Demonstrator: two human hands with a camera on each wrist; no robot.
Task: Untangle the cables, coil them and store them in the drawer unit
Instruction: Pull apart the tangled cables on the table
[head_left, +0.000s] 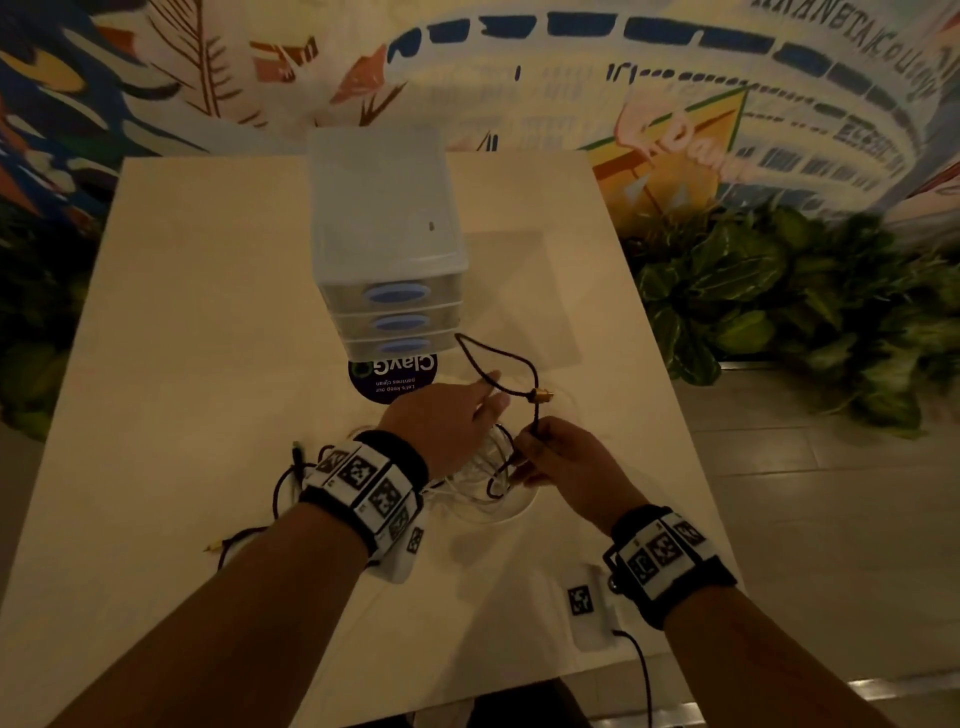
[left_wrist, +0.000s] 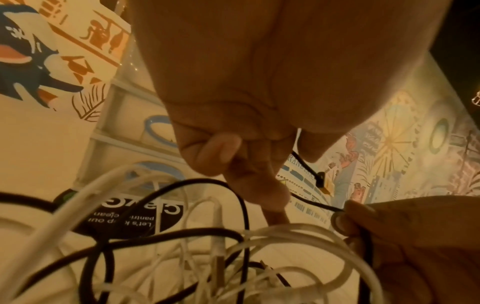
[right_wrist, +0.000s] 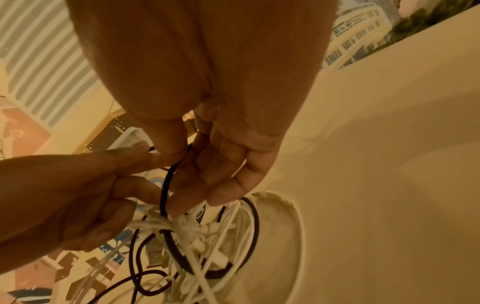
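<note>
A tangle of white cables (head_left: 475, 501) and a black cable (head_left: 521, 359) lies on the table in front of the translucent drawer unit (head_left: 387, 234), whose three drawers are closed. My left hand (head_left: 493, 391) reaches over the tangle and pinches the black cable near its gold plug (head_left: 540, 396). My right hand (head_left: 531, 446) pinches the same black cable lower down, just above the heap. In the left wrist view the black cable (left_wrist: 306, 168) runs out from between the left fingers (left_wrist: 270, 197) to the right hand (left_wrist: 389, 236). The right wrist view shows the white cables (right_wrist: 207, 236) knotted below the right fingers (right_wrist: 221, 170).
A round dark sticker (head_left: 410, 371) lies on the cream table (head_left: 208, 312) before the drawers. More black cable with a green plug (head_left: 297, 451) trails left of my left wrist. A white tagged device (head_left: 589, 608) sits near the front edge. Plants (head_left: 779, 312) stand to the right.
</note>
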